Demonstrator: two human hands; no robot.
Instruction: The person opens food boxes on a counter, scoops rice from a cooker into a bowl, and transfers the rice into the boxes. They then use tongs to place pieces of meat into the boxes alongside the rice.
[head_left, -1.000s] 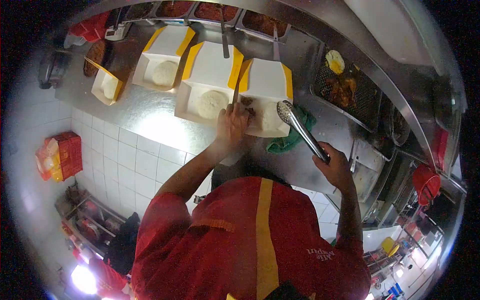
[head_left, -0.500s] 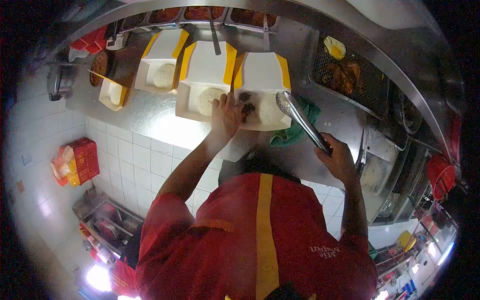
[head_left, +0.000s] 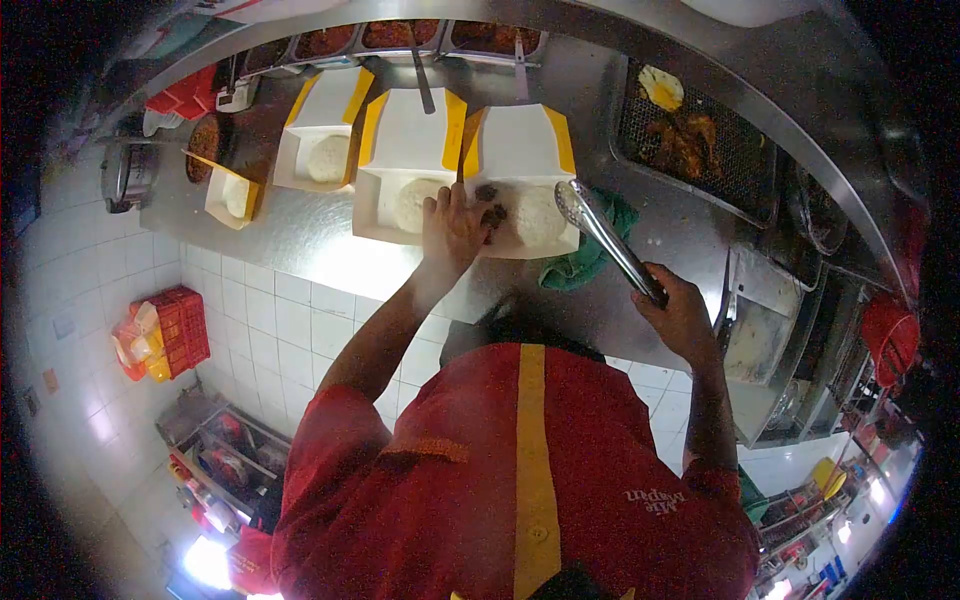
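My left hand (head_left: 452,238) straddles the touching side walls of two open takeaway boxes, its fingers over the middle box (head_left: 385,232) and its thumb inside the right box (head_left: 515,170), pinching the wall. White rice (head_left: 412,203) is mounded in the middle box. Dark pieces of food (head_left: 490,200) lie in the right box near my thumb, left of its rice mound (head_left: 537,215). My right hand (head_left: 672,308) is closed round the handles of metal tongs (head_left: 612,240). The tongs' head is at the right box's right edge, with nothing visible between its jaws.
Two more open boxes with rice, a larger one (head_left: 310,165) and a small one (head_left: 228,205), stand left. A green cloth (head_left: 585,262) lies beside the right box. A mesh tray (head_left: 735,165) holds a fried egg (head_left: 660,88) and browned meat (head_left: 690,145). Food pans (head_left: 400,35) line the back.
The view has shifted slightly. My left thumb and fingers have settled a little further right over the box walls. The tongs have stayed by the right box's edge.
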